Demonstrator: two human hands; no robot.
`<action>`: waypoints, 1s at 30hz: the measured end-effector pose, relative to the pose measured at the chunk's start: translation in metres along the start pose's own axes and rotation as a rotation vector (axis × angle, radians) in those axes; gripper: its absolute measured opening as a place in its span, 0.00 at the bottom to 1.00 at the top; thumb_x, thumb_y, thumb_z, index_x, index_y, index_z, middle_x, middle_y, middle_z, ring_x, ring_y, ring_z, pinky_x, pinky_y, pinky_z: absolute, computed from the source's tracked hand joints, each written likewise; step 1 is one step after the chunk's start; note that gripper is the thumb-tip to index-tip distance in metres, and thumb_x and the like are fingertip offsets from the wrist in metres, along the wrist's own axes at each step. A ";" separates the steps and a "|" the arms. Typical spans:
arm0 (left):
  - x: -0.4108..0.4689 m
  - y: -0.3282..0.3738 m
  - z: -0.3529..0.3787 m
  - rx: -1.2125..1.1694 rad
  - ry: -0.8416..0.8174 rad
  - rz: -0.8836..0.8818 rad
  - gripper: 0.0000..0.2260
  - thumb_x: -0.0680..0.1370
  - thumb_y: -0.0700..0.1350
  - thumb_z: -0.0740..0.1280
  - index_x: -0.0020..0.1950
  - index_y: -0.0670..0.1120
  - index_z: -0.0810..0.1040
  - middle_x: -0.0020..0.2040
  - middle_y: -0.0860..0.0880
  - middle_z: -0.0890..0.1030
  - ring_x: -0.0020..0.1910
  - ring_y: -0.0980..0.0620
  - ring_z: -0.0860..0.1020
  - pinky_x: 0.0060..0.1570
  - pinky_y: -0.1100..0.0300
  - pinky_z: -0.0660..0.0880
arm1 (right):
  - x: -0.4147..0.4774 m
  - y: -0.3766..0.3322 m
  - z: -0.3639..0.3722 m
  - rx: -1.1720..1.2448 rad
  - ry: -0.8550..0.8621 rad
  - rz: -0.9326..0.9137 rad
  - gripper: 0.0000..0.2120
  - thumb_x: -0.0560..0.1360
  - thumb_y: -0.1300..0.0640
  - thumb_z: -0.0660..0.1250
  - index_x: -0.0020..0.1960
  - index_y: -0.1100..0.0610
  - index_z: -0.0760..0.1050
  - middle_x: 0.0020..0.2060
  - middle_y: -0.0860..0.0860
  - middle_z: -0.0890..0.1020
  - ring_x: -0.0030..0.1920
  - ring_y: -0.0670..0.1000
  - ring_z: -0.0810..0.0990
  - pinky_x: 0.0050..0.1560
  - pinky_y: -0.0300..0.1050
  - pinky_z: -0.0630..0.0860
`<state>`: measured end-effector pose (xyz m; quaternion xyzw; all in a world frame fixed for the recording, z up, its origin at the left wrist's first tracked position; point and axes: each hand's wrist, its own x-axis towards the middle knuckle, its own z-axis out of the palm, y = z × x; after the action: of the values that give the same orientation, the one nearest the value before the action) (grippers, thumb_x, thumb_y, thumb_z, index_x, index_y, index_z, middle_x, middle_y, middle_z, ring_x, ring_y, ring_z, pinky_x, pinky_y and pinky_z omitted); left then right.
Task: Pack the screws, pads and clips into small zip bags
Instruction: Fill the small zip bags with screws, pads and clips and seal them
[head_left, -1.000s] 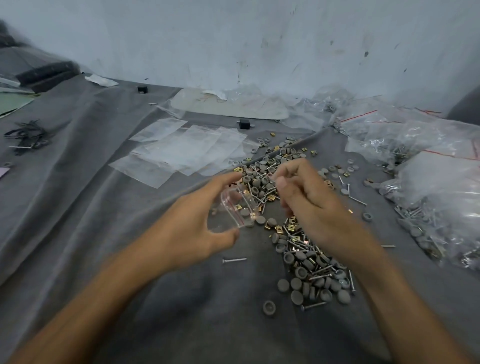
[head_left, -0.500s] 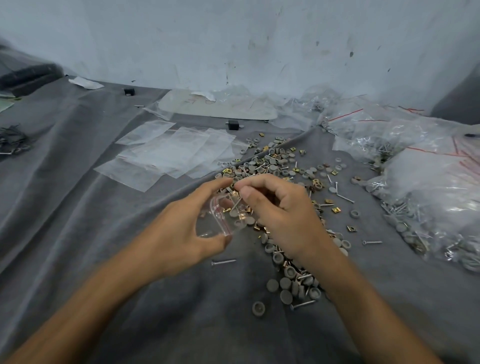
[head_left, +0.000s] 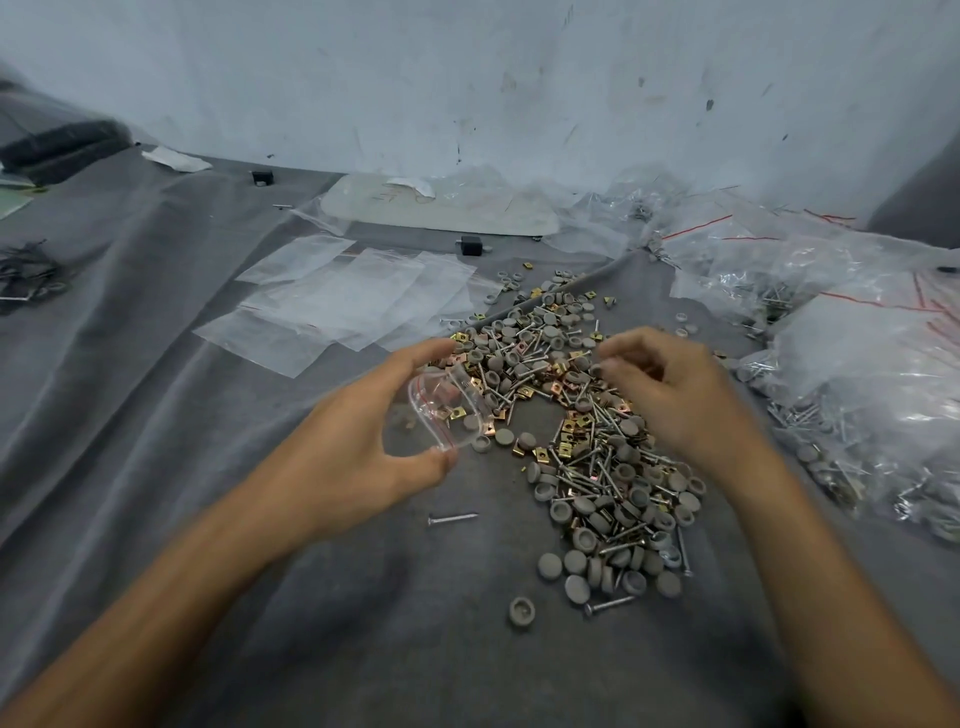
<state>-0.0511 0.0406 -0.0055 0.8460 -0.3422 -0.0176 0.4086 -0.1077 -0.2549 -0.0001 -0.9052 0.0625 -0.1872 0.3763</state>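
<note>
My left hand (head_left: 353, 447) holds a small clear zip bag (head_left: 447, 410) with a red seal line, its mouth held wide between thumb and fingers, facing right. A few small parts show inside it. A loose pile of grey round pads, silver screws and brass square clips (head_left: 587, 441) spreads over the grey cloth (head_left: 156, 415) between and beyond my hands. My right hand (head_left: 670, 389) hovers over the pile's upper right, fingers curled down; whether they pinch a part is hidden. One screw (head_left: 452, 518) lies alone below the bag.
Flat unfilled zip bags (head_left: 337, 306) lie overlapped at upper left of the pile. Filled bags of parts (head_left: 857, 374) are heaped along the right. A pale flat board (head_left: 441, 208) lies by the wall, with two small black blocks (head_left: 470, 245) near it.
My right hand has drawn away from the bag's mouth, up and to the right over the pile. My left hand keeps holding the bag wide.
</note>
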 end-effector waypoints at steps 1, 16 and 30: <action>0.000 0.001 0.000 0.000 -0.005 -0.003 0.38 0.72 0.48 0.78 0.76 0.66 0.63 0.69 0.66 0.75 0.69 0.68 0.70 0.72 0.57 0.68 | 0.002 0.008 -0.001 -0.136 -0.032 0.025 0.04 0.81 0.51 0.67 0.52 0.42 0.79 0.43 0.39 0.81 0.42 0.39 0.78 0.37 0.37 0.71; -0.001 -0.004 0.000 -0.055 -0.014 -0.022 0.37 0.72 0.47 0.78 0.73 0.69 0.63 0.63 0.65 0.79 0.66 0.66 0.74 0.43 0.69 0.72 | 0.011 0.003 0.014 -0.697 -0.240 0.162 0.07 0.80 0.48 0.66 0.50 0.50 0.80 0.47 0.48 0.82 0.47 0.51 0.79 0.50 0.52 0.80; -0.001 -0.004 0.000 -0.045 -0.019 -0.018 0.38 0.72 0.48 0.78 0.74 0.70 0.63 0.65 0.64 0.78 0.66 0.63 0.75 0.57 0.56 0.76 | 0.000 0.006 0.024 -0.557 -0.188 0.138 0.13 0.81 0.50 0.63 0.41 0.56 0.71 0.36 0.53 0.76 0.34 0.52 0.73 0.32 0.47 0.65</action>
<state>-0.0495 0.0428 -0.0091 0.8393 -0.3378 -0.0370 0.4243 -0.0979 -0.2435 -0.0198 -0.9806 0.1378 -0.0521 0.1296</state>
